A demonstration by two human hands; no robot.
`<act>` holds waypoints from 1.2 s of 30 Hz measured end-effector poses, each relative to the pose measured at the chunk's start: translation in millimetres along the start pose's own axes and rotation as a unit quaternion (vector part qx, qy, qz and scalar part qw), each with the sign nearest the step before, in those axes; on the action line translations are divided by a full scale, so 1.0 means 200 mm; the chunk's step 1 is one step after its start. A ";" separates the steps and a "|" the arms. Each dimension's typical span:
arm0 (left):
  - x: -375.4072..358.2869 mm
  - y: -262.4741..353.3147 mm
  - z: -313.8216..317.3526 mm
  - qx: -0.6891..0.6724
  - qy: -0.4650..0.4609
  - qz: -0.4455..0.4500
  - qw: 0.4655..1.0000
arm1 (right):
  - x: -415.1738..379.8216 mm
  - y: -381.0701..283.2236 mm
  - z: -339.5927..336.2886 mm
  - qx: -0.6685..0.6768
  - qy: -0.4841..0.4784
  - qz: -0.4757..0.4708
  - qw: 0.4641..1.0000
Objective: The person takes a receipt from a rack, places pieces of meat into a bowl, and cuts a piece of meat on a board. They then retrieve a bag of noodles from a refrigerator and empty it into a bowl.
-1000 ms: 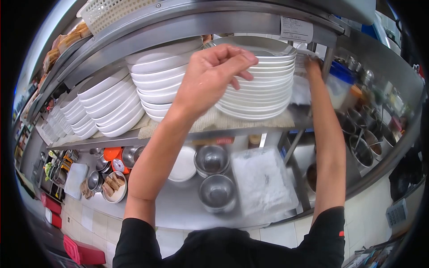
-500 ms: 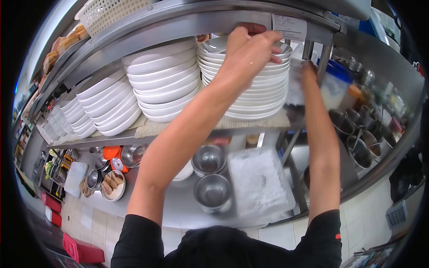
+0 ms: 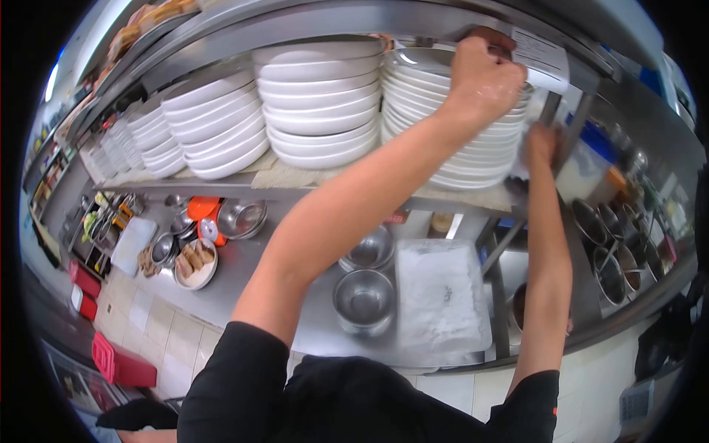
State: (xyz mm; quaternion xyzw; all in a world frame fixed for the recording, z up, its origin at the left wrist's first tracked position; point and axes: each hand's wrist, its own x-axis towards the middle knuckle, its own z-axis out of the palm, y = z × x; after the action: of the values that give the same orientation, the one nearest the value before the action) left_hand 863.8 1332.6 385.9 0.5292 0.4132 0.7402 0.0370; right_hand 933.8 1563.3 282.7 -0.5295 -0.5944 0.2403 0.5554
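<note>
My left hand (image 3: 487, 74) is raised at the shelf's front rail, over the right end of a tall stack of white plates (image 3: 473, 159). Its fingers are curled together near a printed paper slip (image 3: 540, 59) on the rail; what they hold, if anything, is too small to name. My right hand (image 3: 543, 140) reaches in beside the shelf post, just right of that stack. It is blurred and its fingers are partly hidden. More stacks of white bowls (image 3: 321, 111) stand on the shelf to the left.
Below the shelf, metal bowls (image 3: 364, 299) sit beside a white, film-covered tray (image 3: 443, 295) on the steel counter. Metal pots (image 3: 609, 273) stand at the right. A bowl of food (image 3: 196, 263) and an orange scale (image 3: 209, 229) are at the left. Part of another person shows at lower left.
The view has shifted, with the shelf stacks now further right. My left hand's fingers have curled closer together by the paper slip. My right hand stays beside the post, with a white sheet there no longer visible.
</note>
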 end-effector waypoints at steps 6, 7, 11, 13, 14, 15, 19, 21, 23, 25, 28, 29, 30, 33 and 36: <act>-0.28 0.20 -0.31 0.052 -0.006 0.052 0.997 | -0.09 -0.02 -0.12 0.209 -0.059 -0.127 0.968; -0.34 0.23 -0.37 0.071 -0.006 0.054 0.996 | -0.29 -0.10 -0.21 0.252 -0.007 -0.173 0.952; -0.53 0.20 -0.60 0.110 -0.036 0.072 0.991 | -0.81 -0.21 -0.44 0.446 -0.210 -0.167 0.854; -0.63 0.21 -0.69 0.117 -0.043 0.068 0.990 | -0.98 -0.25 -0.50 0.502 -0.470 -0.102 0.719; -0.68 0.22 -0.73 0.118 -0.047 0.067 0.990 | -1.07 -0.27 -0.51 0.513 -0.583 -0.065 0.627; -0.73 0.23 -0.77 0.134 -0.061 0.046 0.988 | -1.18 -0.31 -0.50 0.515 -0.548 -0.033 0.658; -0.88 0.19 -0.93 0.156 -0.084 0.062 0.982 | -1.43 -0.39 -0.39 0.527 -0.423 0.038 0.736; -0.95 0.20 -1.03 0.160 -0.065 0.032 0.984 | -1.52 -0.41 -0.34 0.533 -0.428 -0.001 0.730; -1.01 0.20 -1.15 0.160 -0.066 0.007 0.985 | -1.60 -0.41 -0.32 0.561 -0.411 0.006 0.718; -1.07 0.20 -1.29 0.170 -0.080 -0.006 0.982 | -1.52 -0.39 -0.32 0.528 -0.342 -0.034 0.776; -1.19 0.19 -1.58 0.231 -0.104 -0.092 0.963 | -1.30 -0.38 -0.34 0.454 -0.178 -0.132 0.863; -1.23 0.23 -1.67 0.226 -0.110 -0.192 0.949 | -1.16 -0.36 -0.39 0.407 -0.095 -0.160 0.894; -1.31 0.17 -1.76 0.219 -0.103 -0.205 0.948 | -1.01 -0.33 -0.43 0.358 -0.010 -0.185 0.915; -1.54 0.09 -1.97 0.149 -0.045 -0.354 0.922 | -0.62 -0.29 -0.59 0.328 0.118 -0.212 0.913; -1.74 0.07 -2.06 0.127 0.010 -0.444 0.887 | -0.24 -0.15 -0.66 0.208 0.127 -0.192 0.951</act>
State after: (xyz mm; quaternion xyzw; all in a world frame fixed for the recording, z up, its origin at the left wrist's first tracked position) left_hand 685.0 915.8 93.5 0.2834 0.6955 0.5931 0.2902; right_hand 1035.2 1470.9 324.9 -0.3041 -0.5458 0.1781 0.7602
